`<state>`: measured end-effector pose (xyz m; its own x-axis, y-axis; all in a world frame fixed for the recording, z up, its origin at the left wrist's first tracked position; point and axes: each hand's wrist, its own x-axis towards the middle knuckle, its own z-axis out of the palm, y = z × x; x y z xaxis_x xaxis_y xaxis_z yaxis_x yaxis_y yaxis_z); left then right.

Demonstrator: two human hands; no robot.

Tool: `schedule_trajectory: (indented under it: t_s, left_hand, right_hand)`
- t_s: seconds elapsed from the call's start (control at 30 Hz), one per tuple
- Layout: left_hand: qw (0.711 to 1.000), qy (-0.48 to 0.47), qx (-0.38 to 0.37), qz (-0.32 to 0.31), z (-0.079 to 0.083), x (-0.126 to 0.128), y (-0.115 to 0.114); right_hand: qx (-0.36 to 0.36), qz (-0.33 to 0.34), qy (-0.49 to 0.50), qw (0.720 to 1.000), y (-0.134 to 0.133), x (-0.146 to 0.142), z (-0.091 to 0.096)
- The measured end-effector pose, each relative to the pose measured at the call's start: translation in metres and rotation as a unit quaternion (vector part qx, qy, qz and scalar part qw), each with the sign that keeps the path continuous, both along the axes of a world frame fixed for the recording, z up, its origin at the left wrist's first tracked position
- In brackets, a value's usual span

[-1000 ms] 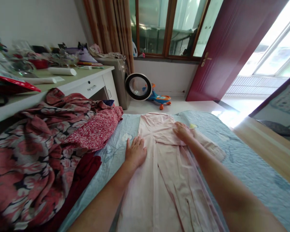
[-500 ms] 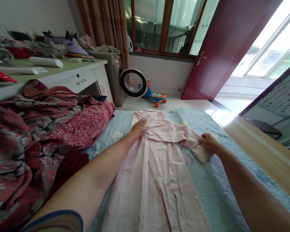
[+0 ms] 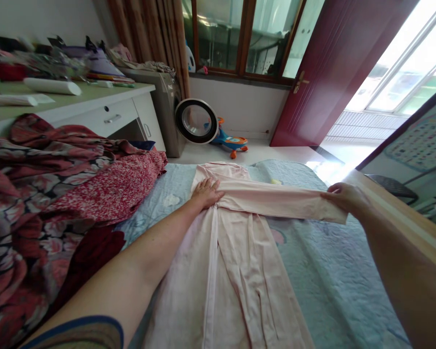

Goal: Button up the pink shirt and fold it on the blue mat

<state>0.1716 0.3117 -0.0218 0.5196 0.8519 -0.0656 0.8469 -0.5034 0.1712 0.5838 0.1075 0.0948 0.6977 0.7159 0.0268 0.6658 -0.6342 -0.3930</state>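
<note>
A long pale pink garment (image 3: pixel 254 281) lies spread on the light blue bedding (image 3: pixel 319 271), its lower part running toward me. My left hand (image 3: pixel 206 194) rests flat on its upper part, fingers spread. Out to the right, my right hand (image 3: pixel 345 198) pinches the sleeve (image 3: pixel 279 198) near its cuff between thumb and fingers. The sleeve is pulled straight and taut across the garment, and its end hangs just below my right hand.
Heaped clothes in red floral fabric (image 3: pixel 43 194) lie on the left side of the bed. Beyond stand a cluttered desk (image 3: pixel 90 116), a washing machine with its round door (image 3: pixel 196 121) open, a blue and orange ride-on toy (image 3: pixel 232 141) and a dark red door (image 3: pixel 334 68).
My right hand has moved outward to the right and slightly away from me, drawing the crumpled sleeve out straight. The fingers of my left hand have spread on the fabric.
</note>
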Motion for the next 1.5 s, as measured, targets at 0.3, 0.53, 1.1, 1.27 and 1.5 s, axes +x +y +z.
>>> schedule_trajectory:
  t_s: [0.3,0.53,1.1,1.27,1.5]
  left_hand:
    - [0.999,-0.011,0.000,-0.031,0.011,0.008,0.029]
    - [0.999,-0.014,0.031,0.009,-0.004,0.010,0.025]
    - [0.999,-0.002,0.032,0.026,-0.003,0.011,0.023]
    - [0.998,0.000,0.052,0.029,-0.004,0.011,0.021]
    - [0.998,0.009,0.061,0.034,-0.010,0.012,0.024]
  right_hand:
    - [0.009,0.233,-0.160,0.959,0.080,-0.153,-0.058]
    - [-0.001,0.383,-0.085,0.920,0.140,-0.278,-0.103]
    - [-0.157,0.130,-0.063,0.977,0.100,-0.205,-0.103]
    - [-0.062,0.201,-0.089,0.974,0.120,-0.235,-0.100]
    - [-0.026,0.333,-0.078,0.939,0.145,-0.254,-0.115]
